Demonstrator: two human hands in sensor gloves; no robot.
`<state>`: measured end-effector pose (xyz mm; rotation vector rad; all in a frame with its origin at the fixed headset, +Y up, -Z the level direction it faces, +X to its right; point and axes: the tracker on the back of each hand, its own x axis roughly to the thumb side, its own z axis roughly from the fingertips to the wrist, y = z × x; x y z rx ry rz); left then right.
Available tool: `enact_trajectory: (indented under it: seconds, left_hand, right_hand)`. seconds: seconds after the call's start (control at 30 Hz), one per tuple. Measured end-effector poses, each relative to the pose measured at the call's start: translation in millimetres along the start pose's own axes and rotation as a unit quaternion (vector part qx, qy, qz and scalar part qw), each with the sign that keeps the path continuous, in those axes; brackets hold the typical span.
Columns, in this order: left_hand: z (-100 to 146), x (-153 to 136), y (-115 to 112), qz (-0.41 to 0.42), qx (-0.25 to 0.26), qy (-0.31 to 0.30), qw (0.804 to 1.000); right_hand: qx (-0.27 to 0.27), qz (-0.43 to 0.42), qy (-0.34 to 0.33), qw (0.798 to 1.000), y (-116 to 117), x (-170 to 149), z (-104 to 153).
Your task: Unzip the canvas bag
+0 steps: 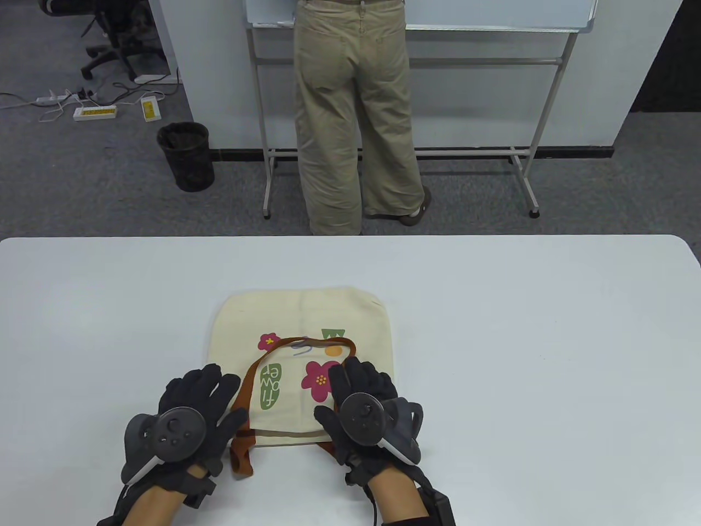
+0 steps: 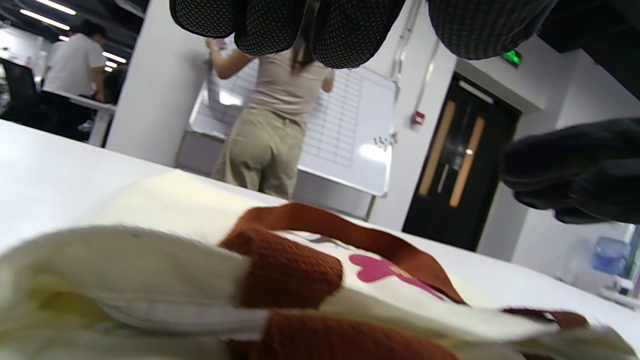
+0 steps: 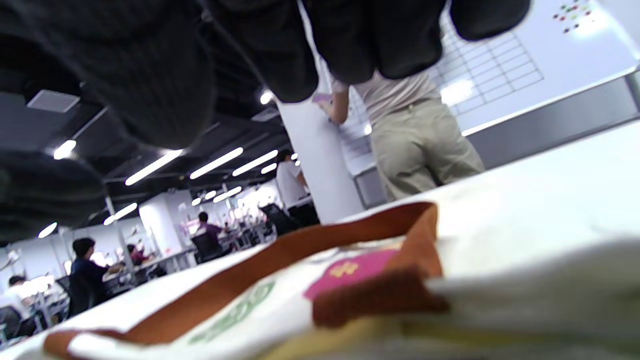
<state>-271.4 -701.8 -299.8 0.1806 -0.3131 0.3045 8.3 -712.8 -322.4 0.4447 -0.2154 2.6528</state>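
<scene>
A cream canvas bag [image 1: 306, 318] with flower prints and brown straps [image 1: 257, 367] lies flat on the white table [image 1: 520, 339], its mouth edge [image 1: 285, 434] toward me. My left hand [image 1: 200, 392] is spread over the bag's near left corner, and its fingers [image 2: 320, 30] hang above the cloth. My right hand [image 1: 358, 383] is over the near right part of the bag, fingers [image 3: 280, 55] extended above it. Neither hand grips anything. The bag also shows close up in the left wrist view [image 2: 150, 260] and the right wrist view [image 3: 525, 270]. I cannot make out the zipper pull.
A person in khaki trousers [image 1: 350, 126] stands at a whiteboard stand [image 1: 536, 126] just beyond the table's far edge. A black waste bin [image 1: 186, 156] stands on the floor at the left. One brown strap end [image 1: 241, 455] sticks out past the bag's near edge.
</scene>
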Motion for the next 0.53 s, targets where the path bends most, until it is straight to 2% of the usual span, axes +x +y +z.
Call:
enact_trajectory:
  seconds: [0.2,0.53]
  left_hand:
    - [-4,16,-13,-0.016,-0.031,-0.022,0.999]
    - [-8,15,-25,-0.022,-0.057,-0.019,0.998]
  right_hand:
    - [0.026,0.012,0.006,1.000,6,-5,0]
    - [0.054,0.011,0.024,0.998,11,-14,-2]
